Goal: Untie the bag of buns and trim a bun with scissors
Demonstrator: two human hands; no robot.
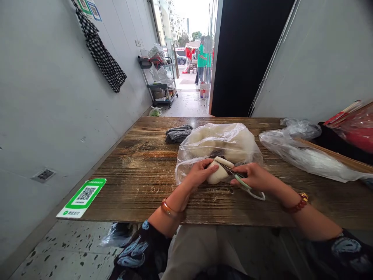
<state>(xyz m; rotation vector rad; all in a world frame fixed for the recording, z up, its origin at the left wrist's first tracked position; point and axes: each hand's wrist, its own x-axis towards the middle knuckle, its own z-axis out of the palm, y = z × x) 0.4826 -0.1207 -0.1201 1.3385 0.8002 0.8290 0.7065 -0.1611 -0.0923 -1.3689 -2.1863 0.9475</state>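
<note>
Dough [218, 173] sits pinched in my left hand [201, 173] while my right hand [255, 177] grips scissors [241, 181] against it. With my left thumb so near, the blades could nick it.

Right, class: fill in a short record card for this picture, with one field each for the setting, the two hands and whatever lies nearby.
Setting: long brown wooden table against a grey wall
Left hand: grips a pale dough-like roll
Right hand: holds green-handled scissors, blades at the roll
Behind: clear plastic bag of pale rolls
Nearby: grey folded cloth; green and white QR code card
</note>
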